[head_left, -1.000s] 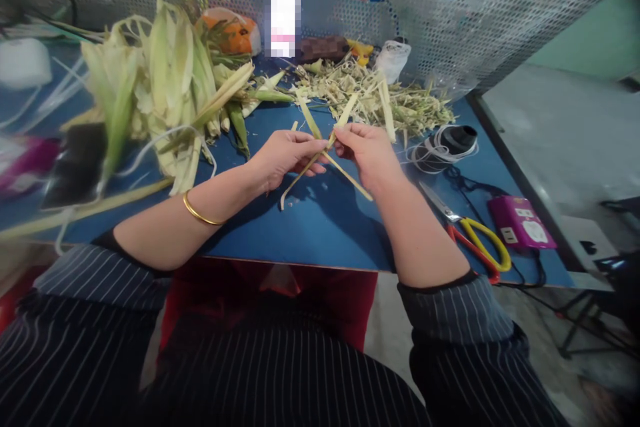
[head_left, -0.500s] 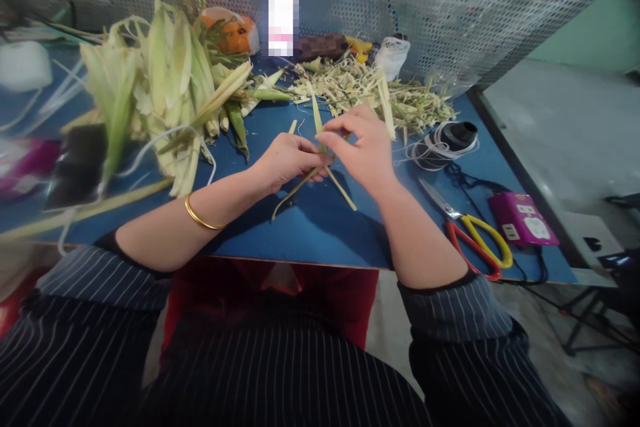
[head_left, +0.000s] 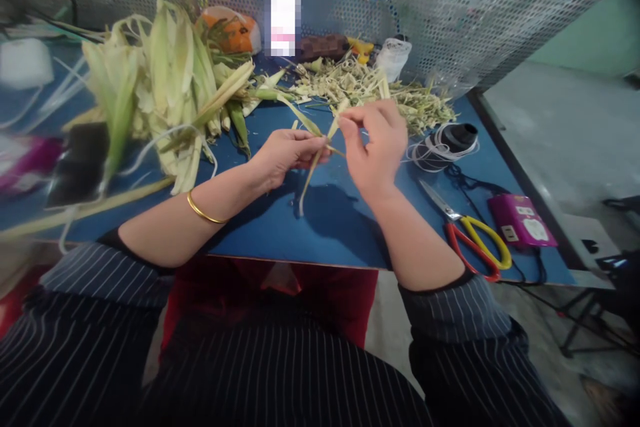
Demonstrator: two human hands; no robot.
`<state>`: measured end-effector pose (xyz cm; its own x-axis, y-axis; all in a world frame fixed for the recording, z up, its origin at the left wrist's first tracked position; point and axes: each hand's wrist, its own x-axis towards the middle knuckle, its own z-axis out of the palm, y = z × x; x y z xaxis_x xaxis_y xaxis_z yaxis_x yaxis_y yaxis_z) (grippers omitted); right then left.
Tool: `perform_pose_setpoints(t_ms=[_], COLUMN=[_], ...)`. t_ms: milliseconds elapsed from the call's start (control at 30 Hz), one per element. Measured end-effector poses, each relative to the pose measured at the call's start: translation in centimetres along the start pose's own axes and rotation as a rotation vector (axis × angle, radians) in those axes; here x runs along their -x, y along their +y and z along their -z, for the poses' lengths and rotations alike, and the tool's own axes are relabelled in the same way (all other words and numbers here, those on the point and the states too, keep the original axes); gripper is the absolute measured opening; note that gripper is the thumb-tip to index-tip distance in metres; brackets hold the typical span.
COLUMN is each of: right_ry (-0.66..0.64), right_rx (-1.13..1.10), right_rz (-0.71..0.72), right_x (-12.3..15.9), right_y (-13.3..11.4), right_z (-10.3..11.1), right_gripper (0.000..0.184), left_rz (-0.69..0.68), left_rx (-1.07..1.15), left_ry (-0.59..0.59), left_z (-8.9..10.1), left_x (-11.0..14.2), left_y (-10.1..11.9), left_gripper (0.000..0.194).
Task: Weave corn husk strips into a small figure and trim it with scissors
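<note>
Fingers, left hand [head_left: 283, 157]: one hand, thumb and fingers closed on the crossing of the pale husk strips [head_left: 311, 123]. Fingers, right hand [head_left: 377, 147]: one hand, thumb and forefinger bent together at the upper right strip end; whether they pinch it or only touch it cannot be told. The strips are held above the blue table [head_left: 280, 233], between the hands. Visible ends: five, namely one long upper left, one upper right, one lower left, one toward the right palm, and one short stub behind the left hand. The number of separate strips cannot be told, since the fingers cover the crossing.

Left forearm: one gold bangle [head_left: 203, 209].

Right side of table: one black cone of pale cord [head_left: 445, 143], near the right hand; one pair of scissors [head_left: 453, 215] with one red and one yellow handle, beside the right forearm; one purple box [head_left: 523, 221] beyond the scissors.

Left side: one heap of husks [head_left: 170, 73], count obscured by overlap; one dark flat object [head_left: 77, 165]; one white block [head_left: 26, 63].

Rear: one heap of shredded scraps [head_left: 340, 80], partly blocked by the right hand; one orange packet [head_left: 233, 32]; one white wrapped object [head_left: 393, 60]; one perforated screen [head_left: 425, 0] closing off the back.
</note>
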<state>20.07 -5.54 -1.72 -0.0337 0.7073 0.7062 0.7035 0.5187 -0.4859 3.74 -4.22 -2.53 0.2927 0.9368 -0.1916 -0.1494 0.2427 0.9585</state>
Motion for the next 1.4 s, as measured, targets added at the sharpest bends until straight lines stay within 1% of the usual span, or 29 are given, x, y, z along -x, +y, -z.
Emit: perform_pose_setpoints(t_ms=[33,67,100,200,233,300,433,567,700,900,1033,1100,1167,1267,1333,1400], right_ry=[0.013,-0.006,-0.058,-0.301,-0.359,-0.404,-0.387,-0.406,-0.407,-0.390,-0.400,-0.389,-0.367,-0.318,-0.257,-0.173], right_rx=[0.027,0.043,0.049,0.031,0.019,-0.004,-0.084,-0.179,-0.205,-0.192,-0.176,-0.180,-0.235,-0.412,-0.458,-0.403], right_rz=[-0.013,-0.031,-0.053,-0.130,-0.148,-0.151,-0.102,-0.097,-0.096,-0.096,-0.082,-0.107,-0.201,-0.376,-0.394,-0.346], right_x=[0.1,0.2,0.4,0.9,1.0,1.2,1.2,1.1,1.2,1.2,1.2,1.2,1.2,1.0,0.7,0.4], right_y=[-0.2,-0.4,-0.6,-0.6,-0.5,-0.3,-0.1,0.1,0.1,0.1,0.2,0.3,0.5,0.9,1.1,1.1], right_z=[0.2,0.2,0.0,-1.1,-1.5,-2.0,-2.1,-1.9,-2.1,-2.1,-2.2,-2.4,-2.6,-2.8,-2.6,-2.2], right_gripper=[0.029,0.032,0.034,0.033,0.032,0.029,0.024,0.024,0.024,0.023,0.024,0.023,0.023,0.019,0.019,0.018], left_rz=[-0.022,-0.044,-0.068,-0.119,-0.124,-0.123,-0.131,-0.104,-0.090,-0.104,-0.097,-0.092,-0.102,-0.096,-0.063,-0.027], left_rx=[0.048,0.089,0.121,0.157,0.154,0.146,0.202,0.259,0.281,0.317,0.328,0.318,0.310,0.295,0.275,0.263], left_ry=[0.019,0.036,0.050,0.076,0.087,0.107,0.130,0.185,0.229,0.204,0.220,0.216,0.203,0.155,0.080,-0.009], left_z=[0.1,0.2,0.3,0.1,0.1,-0.1,-0.3,-0.5,-0.6,-0.5,-0.4,-0.3,-0.2,0.1,0.4,0.8], left_x=[-0.2,-0.3,-0.4,-0.6,-0.6,-0.6,-0.6,-0.5,-0.5,-0.7,-0.8,-0.9,-1.0,-1.0,-1.0,-0.9], left_y=[0.1,0.2,0.2,0.3,0.2,0.0,-0.3,-0.3,-0.3,-0.6,-0.7,-0.6,-0.5,-0.2,0.2,0.8], left_gripper=[0.013,0.012,0.011,0.009,0.008,0.007,0.010,0.017,0.018,0.023,0.022,0.024,0.026,0.029,0.025,0.017])
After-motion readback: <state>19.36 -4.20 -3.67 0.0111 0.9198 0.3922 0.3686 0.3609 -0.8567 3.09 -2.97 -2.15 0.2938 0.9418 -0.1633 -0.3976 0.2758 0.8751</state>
